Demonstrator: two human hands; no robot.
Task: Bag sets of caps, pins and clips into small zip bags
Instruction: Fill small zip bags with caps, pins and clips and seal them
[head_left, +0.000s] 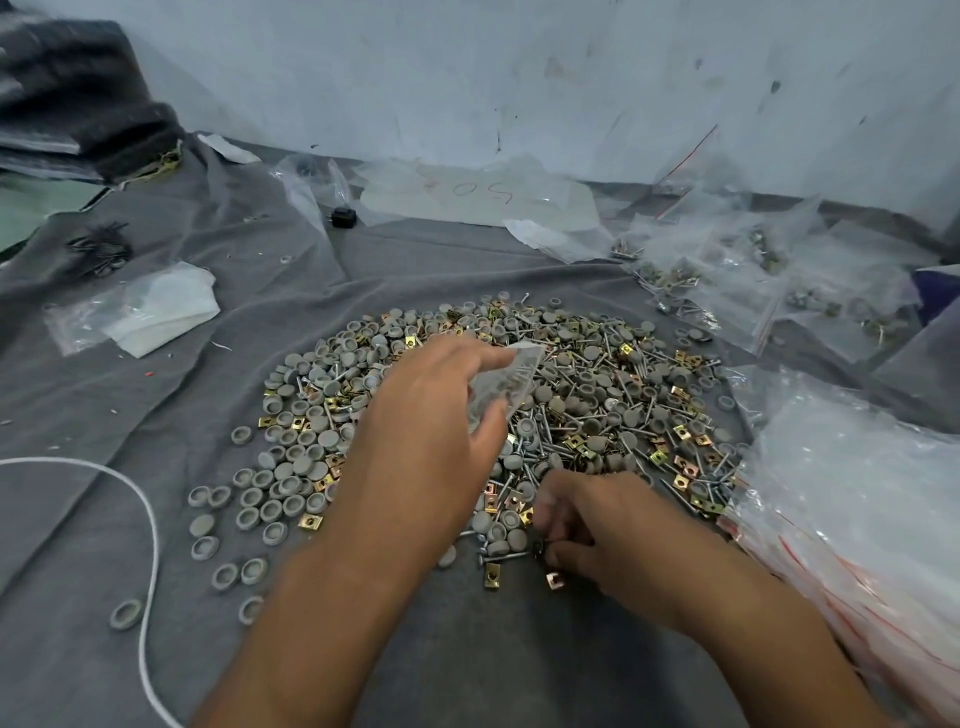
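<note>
- Left hand (431, 415) pinches a small zip bag (506, 382) between thumb and fingertips, holding it up over the heap, likely so the mouth stays reachable for the other hand's feed.
- The bag is blurred; something pale and long shows through it (pins perhaps, cannot tell for sure).
- Right hand (597, 530) is curled low at the near edge of the heap, fingertips closed on small parts; a dark bit shows between the fingers, what exactly cannot be told.
- Mixed heap (597, 395) on the grey cloth (104, 415): grey caps (291, 483) spread mostly left and near, pins (587, 415) thick in the middle and right, brass clips (680, 480) scattered through. All within one arm's sweep, so picking needs no reaching.
- A loose brass clip (554, 580) lies just beside the right hand's knuckles, apart from the heap.
- Stack of empty zip bags (852, 519) at the right, close to the picking hand (handy for the next set).
- Filled bags (753, 275) piled far right by the wall, clear of the loose stock.
- White cord (150, 519) loops across the cloth at the left, not touching the hands.
- Judged step: gathering a set to drop into the held bag; bag not yet sealed.
</note>
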